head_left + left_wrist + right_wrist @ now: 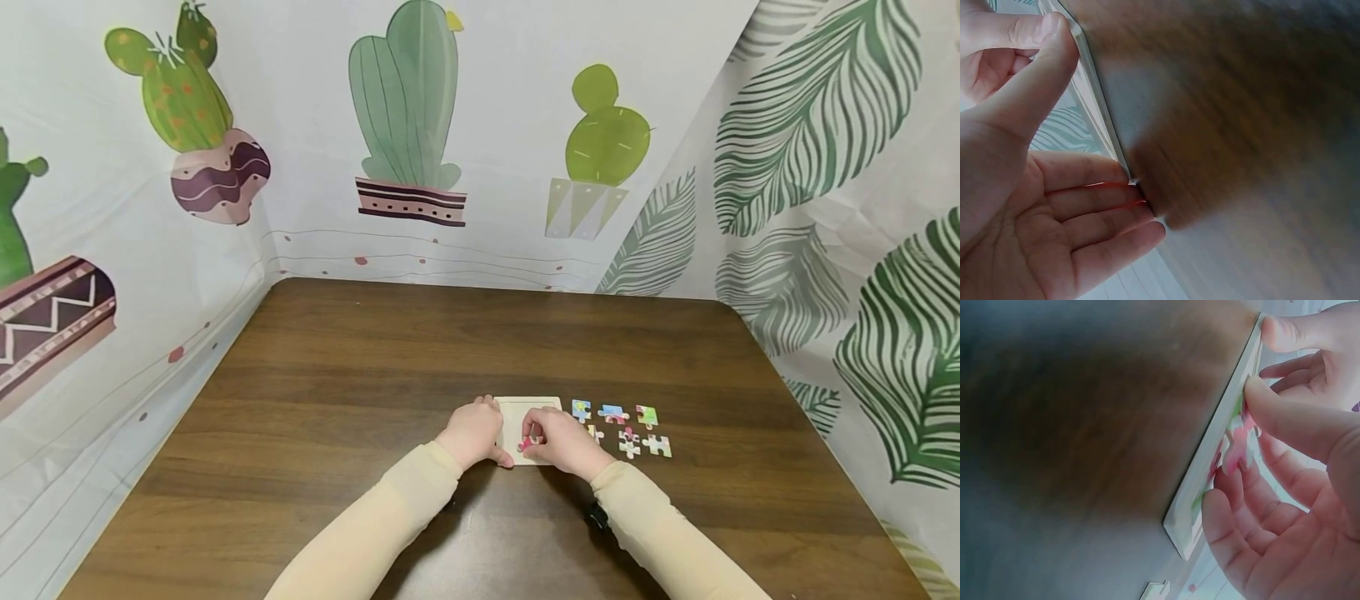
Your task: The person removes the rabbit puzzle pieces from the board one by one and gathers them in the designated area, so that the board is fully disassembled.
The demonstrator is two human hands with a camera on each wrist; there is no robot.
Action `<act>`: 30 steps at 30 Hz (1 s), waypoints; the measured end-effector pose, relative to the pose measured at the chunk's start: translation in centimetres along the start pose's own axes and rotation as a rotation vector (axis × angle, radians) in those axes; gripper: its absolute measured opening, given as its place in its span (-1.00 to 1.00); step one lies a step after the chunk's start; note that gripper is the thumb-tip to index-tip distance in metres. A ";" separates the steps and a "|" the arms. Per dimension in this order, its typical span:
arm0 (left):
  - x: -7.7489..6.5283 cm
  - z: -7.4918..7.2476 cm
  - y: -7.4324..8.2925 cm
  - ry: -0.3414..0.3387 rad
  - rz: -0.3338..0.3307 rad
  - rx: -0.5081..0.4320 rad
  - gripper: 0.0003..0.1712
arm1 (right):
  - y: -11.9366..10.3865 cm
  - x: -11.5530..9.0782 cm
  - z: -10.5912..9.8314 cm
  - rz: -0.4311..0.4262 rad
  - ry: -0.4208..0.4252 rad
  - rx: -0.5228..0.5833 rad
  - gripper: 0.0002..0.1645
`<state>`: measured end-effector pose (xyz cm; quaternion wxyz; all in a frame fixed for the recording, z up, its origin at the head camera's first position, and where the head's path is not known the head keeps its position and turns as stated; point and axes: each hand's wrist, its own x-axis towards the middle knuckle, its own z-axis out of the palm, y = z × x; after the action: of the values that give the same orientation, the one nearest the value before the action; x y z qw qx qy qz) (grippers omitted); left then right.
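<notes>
A small pale puzzle tray (514, 414) with a raised rim lies on the table. My left hand (476, 431) spans its left side, the thumb on the near corner and fairly straight fingers along the far part, as the left wrist view shows. Over the tray's near right part, my right hand (564, 443) pinches a pink-and-white jigsaw piece (1238, 447) between thumb and fingers. That piece is tilted against the tray. In the right wrist view, green and pink patches show behind it inside the rim, partly covered by the fingers.
Several loose jigsaw pieces lie right of the tray, among them a blue-and-yellow one (581, 409), a blue-and-pink one (613, 413), a green-and-red one (647, 416) and a whitish one (657, 446). The brown wooden table (360, 358) meets a cactus-printed cloth (495, 258) behind.
</notes>
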<state>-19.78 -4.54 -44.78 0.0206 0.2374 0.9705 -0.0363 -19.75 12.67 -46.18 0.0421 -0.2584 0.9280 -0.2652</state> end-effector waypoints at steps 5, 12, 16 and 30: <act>-0.1 -0.1 0.0 0.002 -0.003 0.004 0.12 | 0.4 0.1 -0.1 -0.003 -0.012 0.032 -0.78; -0.2 -0.3 0.0 -0.009 -0.001 0.000 0.12 | 0.9 0.2 -0.3 0.024 -0.026 0.070 -0.93; -0.1 -0.3 0.1 -0.032 -0.009 -0.003 0.14 | 1.3 0.2 -0.5 0.019 -0.043 0.129 -0.93; 0.0 -0.3 0.1 -0.064 -0.019 0.001 0.17 | 2.5 -0.7 -2.6 0.034 -0.059 0.226 -0.95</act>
<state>-19.78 -4.42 -44.47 0.0513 0.2267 0.9716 -0.0446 -20.84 16.06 -45.24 0.1026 -0.2438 0.8947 -0.3599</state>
